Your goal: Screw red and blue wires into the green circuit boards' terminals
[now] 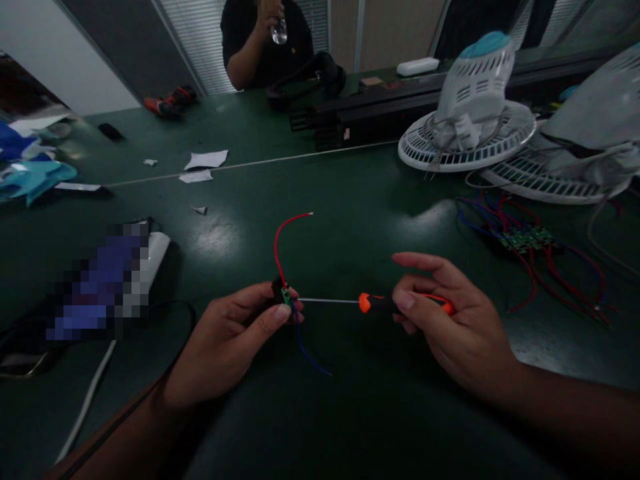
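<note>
A small green circuit board (285, 297) with a black part (277, 287) on it is up in the person's left hand (225, 343), over the near middle of the dark green surface (350, 420). That grip is pinched closed, thumb on the near face, fingers behind. A red wire (276, 250) curves up and away from the board, and a blue wire (303, 348) trails down towards the person.

From the other side, the right hand (450, 320) has its grip curled around the handle of an orange and black screwdriver (365, 303), with the index finger sticking out free. The shaft runs level to the board; I can't tell from here whether the tip is seated in anything.

Beyond the right hand sits a cluster of green boards (527, 238) tangled in red and blue wires. Behind that, a white fan (465, 127) rests beside a second fan (590, 143). Paper scraps (207, 160) lie farther off to the left. Across the surface, a person in a dark top (295, 63) holds up a clear bottle (280, 33).
</note>
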A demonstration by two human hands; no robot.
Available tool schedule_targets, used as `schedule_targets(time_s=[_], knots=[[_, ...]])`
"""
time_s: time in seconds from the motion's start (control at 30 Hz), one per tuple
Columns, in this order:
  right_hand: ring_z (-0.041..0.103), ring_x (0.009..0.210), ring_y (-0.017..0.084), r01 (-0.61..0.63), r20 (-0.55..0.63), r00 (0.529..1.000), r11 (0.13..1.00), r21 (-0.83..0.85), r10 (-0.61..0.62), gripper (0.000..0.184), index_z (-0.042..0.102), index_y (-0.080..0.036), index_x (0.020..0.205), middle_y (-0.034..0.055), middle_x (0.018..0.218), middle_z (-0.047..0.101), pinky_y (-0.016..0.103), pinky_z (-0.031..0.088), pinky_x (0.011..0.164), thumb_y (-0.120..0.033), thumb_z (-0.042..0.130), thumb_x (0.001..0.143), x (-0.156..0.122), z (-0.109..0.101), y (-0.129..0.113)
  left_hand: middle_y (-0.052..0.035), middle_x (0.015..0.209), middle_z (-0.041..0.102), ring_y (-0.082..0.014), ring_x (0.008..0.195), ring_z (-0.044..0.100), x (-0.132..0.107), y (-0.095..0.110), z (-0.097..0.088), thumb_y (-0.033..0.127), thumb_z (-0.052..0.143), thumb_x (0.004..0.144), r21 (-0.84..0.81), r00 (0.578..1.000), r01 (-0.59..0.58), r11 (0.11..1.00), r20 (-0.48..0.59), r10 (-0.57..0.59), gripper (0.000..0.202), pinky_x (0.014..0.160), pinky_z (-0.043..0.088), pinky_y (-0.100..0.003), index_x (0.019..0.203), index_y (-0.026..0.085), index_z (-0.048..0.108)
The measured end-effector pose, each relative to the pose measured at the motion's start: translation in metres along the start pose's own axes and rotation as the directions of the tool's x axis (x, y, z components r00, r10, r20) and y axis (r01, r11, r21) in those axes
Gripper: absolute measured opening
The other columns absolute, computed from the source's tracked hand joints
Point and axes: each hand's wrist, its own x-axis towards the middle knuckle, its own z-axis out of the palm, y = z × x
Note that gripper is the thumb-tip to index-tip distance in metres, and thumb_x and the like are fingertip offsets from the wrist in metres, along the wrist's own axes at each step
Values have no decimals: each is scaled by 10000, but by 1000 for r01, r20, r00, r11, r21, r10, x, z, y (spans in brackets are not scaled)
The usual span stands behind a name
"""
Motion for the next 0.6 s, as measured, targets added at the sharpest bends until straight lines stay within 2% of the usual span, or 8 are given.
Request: schedule_targets(time_s=[0.2,0.33,0.47,0.6], knots=[[513,533,82,32,-7,999,999,42,-32,337,622,-278,1112,-59,710,629,224,416,489,-265,741,797,2,0,3,15,868,772,-113,822,703,0,1,0,238,655,874,20,1000,-4,1000,-3,4,120,778,539,-156,957,233,742],[554,593,93,21,-6,1000,998,66,-21,312,654,-287,1070,-49,760,638,227,453,533,-366,755,785,3,0,3,10,880,772,-111,825,700,1,1,0,236,646,879,45,1000,-3,999,2,3,125,786,535,-157,958,228,742],[562,511,116,-30,36,999,998,50,28,342,671,-262,1043,-37,611,638,224,435,436,-539,628,847,2,0,-2,10,875,772,-113,823,699,1,2,1,236,646,875,54,1000,-12,998,0,12,124,782,535,-159,950,226,744],[507,407,86,-77,16,997,997,-13,77,298,679,-240,1022,-53,497,605,183,387,373,-495,590,897,1,0,-5,11,869,773,-121,825,701,0,3,1,251,650,873,46,1000,2,999,-5,-2,123,784,536,-170,950,230,743]])
